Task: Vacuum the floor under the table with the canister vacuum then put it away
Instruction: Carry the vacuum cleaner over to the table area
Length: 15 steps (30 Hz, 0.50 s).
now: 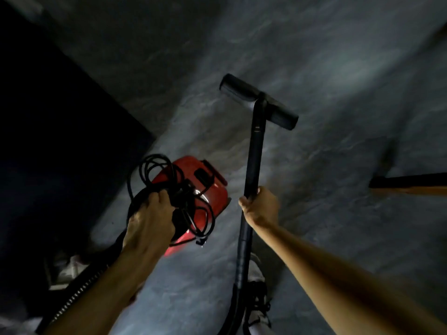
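We see the left hand (151, 220) closed around the coiled black cord (167, 187) atop the red canister vacuum (208, 189), low over the grey floor (314, 56). The right hand (260, 206) grips the black wand (254, 153). No lettering is legible to us.

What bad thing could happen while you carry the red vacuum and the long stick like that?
The black cord hangs in loose loops from the left hand, so a loop might drop and catch a foot. That hand also seems to hold the red canister, so its grip could slip. The right hand holds the wand far from the floor head, which could swing into something.
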Each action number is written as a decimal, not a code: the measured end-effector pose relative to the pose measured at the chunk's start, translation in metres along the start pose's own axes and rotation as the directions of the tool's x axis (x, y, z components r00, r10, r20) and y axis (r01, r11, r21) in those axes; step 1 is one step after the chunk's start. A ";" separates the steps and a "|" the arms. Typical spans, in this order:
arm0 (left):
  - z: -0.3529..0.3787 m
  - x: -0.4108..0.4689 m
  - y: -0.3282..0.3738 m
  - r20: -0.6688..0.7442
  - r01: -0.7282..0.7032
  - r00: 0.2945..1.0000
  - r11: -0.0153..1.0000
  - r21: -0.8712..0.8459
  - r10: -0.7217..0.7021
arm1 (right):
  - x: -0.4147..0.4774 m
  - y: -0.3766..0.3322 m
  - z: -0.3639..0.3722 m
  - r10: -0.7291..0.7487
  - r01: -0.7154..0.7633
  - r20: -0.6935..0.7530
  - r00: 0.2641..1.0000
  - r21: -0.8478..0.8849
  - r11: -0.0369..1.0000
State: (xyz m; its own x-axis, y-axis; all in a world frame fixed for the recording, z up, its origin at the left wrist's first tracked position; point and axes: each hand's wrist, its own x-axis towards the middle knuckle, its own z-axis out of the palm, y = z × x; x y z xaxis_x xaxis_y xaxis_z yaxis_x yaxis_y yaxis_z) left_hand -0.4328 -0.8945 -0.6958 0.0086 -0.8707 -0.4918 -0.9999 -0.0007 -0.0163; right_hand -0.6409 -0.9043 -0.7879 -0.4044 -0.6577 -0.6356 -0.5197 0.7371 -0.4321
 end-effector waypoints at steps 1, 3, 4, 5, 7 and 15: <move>-0.019 -0.002 0.010 -0.033 -0.008 0.999 1.000 -0.016 0.007 | -0.009 -0.007 -0.028 0.013 -0.013 -0.003 1.000 0.039 0.999; -0.060 -0.003 0.031 -0.054 -0.041 0.998 0.998 -0.053 0.038 | -0.023 -0.023 -0.083 0.019 -0.017 -0.011 1.000 0.105 0.994; -0.084 -0.004 0.045 -0.070 -0.081 0.994 0.996 -0.044 0.078 | -0.029 -0.031 -0.111 0.010 -0.008 -0.017 1.000 0.134 0.991; -0.113 -0.004 0.059 -0.081 -0.129 0.989 0.991 -0.032 0.126 | -0.035 -0.039 -0.139 0.004 0.001 -0.029 1.000 0.157 0.988; -0.174 -0.004 0.089 -0.113 -0.222 0.968 0.975 0.009 0.222 | -0.046 -0.062 -0.197 0.026 -0.014 -0.062 0.998 0.185 0.983; -0.417 0.026 0.175 -0.216 -0.389 0.888 0.914 0.117 0.406 | -0.067 -0.184 -0.395 0.146 -0.052 -0.227 0.963 0.374 0.926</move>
State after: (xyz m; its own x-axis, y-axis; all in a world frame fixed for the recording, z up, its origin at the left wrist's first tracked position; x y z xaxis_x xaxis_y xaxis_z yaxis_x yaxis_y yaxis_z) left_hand -0.6131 -1.1225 -0.3485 -0.4013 -0.8796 -0.2555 -0.9153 0.3958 0.0750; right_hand -0.8154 -1.0577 -0.4134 -0.6358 -0.5614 -0.5297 -0.1789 0.7748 -0.6063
